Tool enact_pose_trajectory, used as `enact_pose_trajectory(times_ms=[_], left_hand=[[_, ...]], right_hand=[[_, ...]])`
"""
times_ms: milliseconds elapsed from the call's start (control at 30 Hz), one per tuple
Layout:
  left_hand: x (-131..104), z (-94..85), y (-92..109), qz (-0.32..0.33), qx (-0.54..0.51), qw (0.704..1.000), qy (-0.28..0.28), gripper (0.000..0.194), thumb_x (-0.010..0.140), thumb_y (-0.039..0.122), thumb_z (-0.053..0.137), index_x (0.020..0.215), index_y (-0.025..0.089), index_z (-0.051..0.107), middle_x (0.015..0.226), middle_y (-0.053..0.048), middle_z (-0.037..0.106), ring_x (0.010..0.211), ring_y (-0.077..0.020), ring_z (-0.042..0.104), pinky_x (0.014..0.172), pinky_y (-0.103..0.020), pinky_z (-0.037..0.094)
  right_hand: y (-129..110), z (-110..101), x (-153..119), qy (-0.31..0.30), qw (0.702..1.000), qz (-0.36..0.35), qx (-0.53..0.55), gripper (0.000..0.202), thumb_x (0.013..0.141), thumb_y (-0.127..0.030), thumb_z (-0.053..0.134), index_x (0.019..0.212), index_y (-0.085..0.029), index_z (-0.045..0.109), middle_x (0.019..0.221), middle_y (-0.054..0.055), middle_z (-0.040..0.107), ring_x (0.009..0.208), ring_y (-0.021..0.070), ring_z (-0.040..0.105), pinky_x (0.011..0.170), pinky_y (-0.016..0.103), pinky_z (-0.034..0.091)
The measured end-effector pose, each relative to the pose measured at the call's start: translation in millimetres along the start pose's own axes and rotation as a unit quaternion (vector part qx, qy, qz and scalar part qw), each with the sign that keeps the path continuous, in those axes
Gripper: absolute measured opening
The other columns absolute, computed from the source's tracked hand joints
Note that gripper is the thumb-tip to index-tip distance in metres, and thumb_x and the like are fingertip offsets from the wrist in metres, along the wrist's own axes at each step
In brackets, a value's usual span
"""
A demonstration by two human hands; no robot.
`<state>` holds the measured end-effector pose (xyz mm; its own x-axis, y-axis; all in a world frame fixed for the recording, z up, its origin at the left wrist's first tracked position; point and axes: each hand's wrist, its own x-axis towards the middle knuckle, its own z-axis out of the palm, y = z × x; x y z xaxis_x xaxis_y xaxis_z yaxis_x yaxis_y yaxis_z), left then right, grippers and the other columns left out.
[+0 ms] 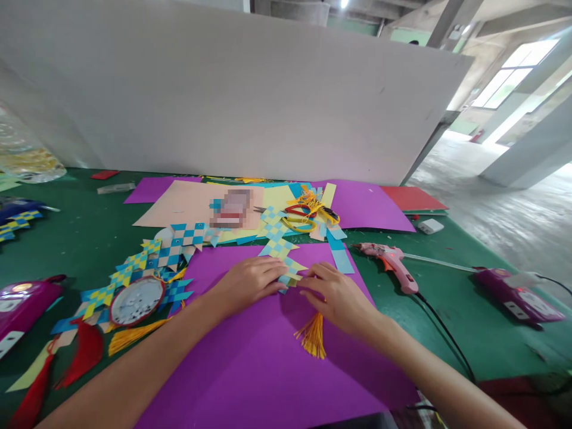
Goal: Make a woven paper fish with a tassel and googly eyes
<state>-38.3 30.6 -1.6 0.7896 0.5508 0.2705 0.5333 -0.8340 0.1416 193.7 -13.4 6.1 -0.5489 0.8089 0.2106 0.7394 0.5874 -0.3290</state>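
Above a purple paper sheet (250, 357), a chain of woven pale blue and yellow paper pieces (277, 247) runs down to my fingers. My left hand (252, 283) has its fingers closed on the left side of the lowest woven paper piece (294, 272). From the right, my right hand (333, 292) pinches the edge of this piece, its fingers bent and partly hiding it. A yellow tassel (313, 336) comes out below my right hand and lies on the purple sheet. Its upper end is hidden.
A pink glue gun (393, 265) lies at right, its cable trailing to the front. Scissors (301, 219) and paper strips (339, 253) lie behind my hands. At left are a round dish (137, 301), woven paper chains (134, 271) and red tassels (83, 351). A board (223, 95) stands behind.
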Motion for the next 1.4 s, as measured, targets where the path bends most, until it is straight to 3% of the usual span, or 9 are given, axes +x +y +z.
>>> enact_pose_trajectory(times_ms=[200, 333, 433, 567, 767, 967, 1167, 1267, 1400], left_hand=[[2, 1.0, 3, -0.003, 0.015, 1.000, 0.010, 0.043, 0.102, 0.038, 0.031, 0.116, 0.014, 0.064, 0.120, -0.009, 0.068, 0.113, -0.0205, 0.062, 0.100, -0.036, 0.048], [2, 2.8, 2, -0.015, 0.008, 1.000, 0.013, 0.044, 0.102, 0.039, 0.032, 0.115, 0.014, 0.065, 0.118, -0.009, 0.069, 0.112, -0.0209, 0.063, 0.100, -0.037, 0.049], [2, 2.5, 1, -0.018, -0.011, 1.000, 0.011, 0.046, 0.097, 0.049, 0.040, 0.116, 0.015, 0.064, 0.120, -0.010, 0.068, 0.113, -0.0230, 0.062, 0.099, -0.039, 0.049], [1, 2.4, -1, -0.013, -0.029, 0.999, 0.019, 0.057, 0.088, 0.062, 0.048, 0.118, 0.017, 0.064, 0.120, -0.011, 0.067, 0.113, -0.0254, 0.062, 0.099, -0.041, 0.049], [1, 4.0, -1, -0.014, -0.024, 0.999, 0.017, 0.057, 0.087, 0.062, 0.049, 0.120, 0.017, 0.063, 0.122, -0.012, 0.066, 0.114, -0.0260, 0.061, 0.100, -0.042, 0.048], [2, 3.3, 0, -0.021, -0.011, 1.000, 0.004, 0.051, 0.093, 0.055, 0.044, 0.121, 0.016, 0.061, 0.122, -0.011, 0.066, 0.115, -0.0248, 0.061, 0.099, -0.041, 0.048], [2, 1.8, 1, -0.019, -0.028, 0.999, 0.016, 0.060, 0.086, 0.064, 0.048, 0.119, 0.017, 0.063, 0.119, -0.012, 0.067, 0.113, -0.0260, 0.062, 0.098, -0.041, 0.050], [2, 1.3, 2, -0.021, -0.032, 0.999, 0.015, 0.061, 0.084, 0.065, 0.051, 0.121, 0.018, 0.062, 0.119, -0.012, 0.067, 0.113, -0.0272, 0.061, 0.097, -0.041, 0.050], [1, 0.4, 3, -0.020, -0.028, 0.999, 0.013, 0.056, 0.087, 0.061, 0.053, 0.121, 0.018, 0.061, 0.119, -0.011, 0.067, 0.112, -0.0272, 0.062, 0.095, -0.041, 0.050]], right_hand=[[1, -4, 1, 0.026, 0.999, 0.014, 0.013, 0.020, 0.094, -0.027, 0.053, 0.081, -0.018, 0.065, 0.080, 0.003, 0.061, 0.080, 0.0168, 0.055, 0.071, 0.031, 0.044], [0, 1, 0, -0.003, 1.000, -0.025, 0.015, 0.019, 0.095, -0.029, 0.050, 0.094, -0.021, 0.067, 0.087, 0.004, 0.065, 0.086, 0.0180, 0.057, 0.075, 0.031, 0.045], [-1, 3, 1, -0.005, 1.000, -0.014, -0.006, 0.017, 0.094, -0.027, 0.052, 0.101, -0.020, 0.065, 0.094, 0.006, 0.065, 0.091, 0.0203, 0.057, 0.077, 0.033, 0.047], [-1, 2, 5, -0.010, 0.998, 0.011, -0.056, 0.017, 0.092, -0.027, 0.054, 0.103, -0.018, 0.064, 0.094, 0.007, 0.064, 0.090, 0.0220, 0.057, 0.073, 0.035, 0.048], [-1, 5, 7, -0.006, 0.998, 0.009, -0.061, 0.017, 0.094, -0.026, 0.051, 0.094, -0.018, 0.066, 0.088, 0.007, 0.063, 0.088, 0.0207, 0.057, 0.074, 0.033, 0.047], [-1, 10, 7, 0.031, 0.999, 0.021, 0.007, 0.012, 0.087, -0.030, 0.063, 0.089, -0.019, 0.067, 0.087, 0.006, 0.064, 0.087, 0.0206, 0.057, 0.075, 0.034, 0.047], [2, 8, 9, 0.062, 0.983, 0.074, 0.157, 0.014, 0.091, -0.024, 0.057, 0.088, -0.020, 0.070, 0.083, 0.004, 0.066, 0.081, 0.0160, 0.060, 0.075, 0.032, 0.047], [4, 8, 11, 0.064, 0.966, 0.075, 0.239, 0.018, 0.090, -0.014, 0.053, 0.092, -0.021, 0.070, 0.088, 0.004, 0.070, 0.085, 0.0155, 0.062, 0.078, 0.032, 0.049], [5, 7, 11, 0.064, 0.950, 0.067, 0.299, 0.025, 0.091, -0.014, 0.049, 0.104, -0.025, 0.068, 0.103, 0.003, 0.071, 0.097, 0.0159, 0.063, 0.088, 0.034, 0.049]])
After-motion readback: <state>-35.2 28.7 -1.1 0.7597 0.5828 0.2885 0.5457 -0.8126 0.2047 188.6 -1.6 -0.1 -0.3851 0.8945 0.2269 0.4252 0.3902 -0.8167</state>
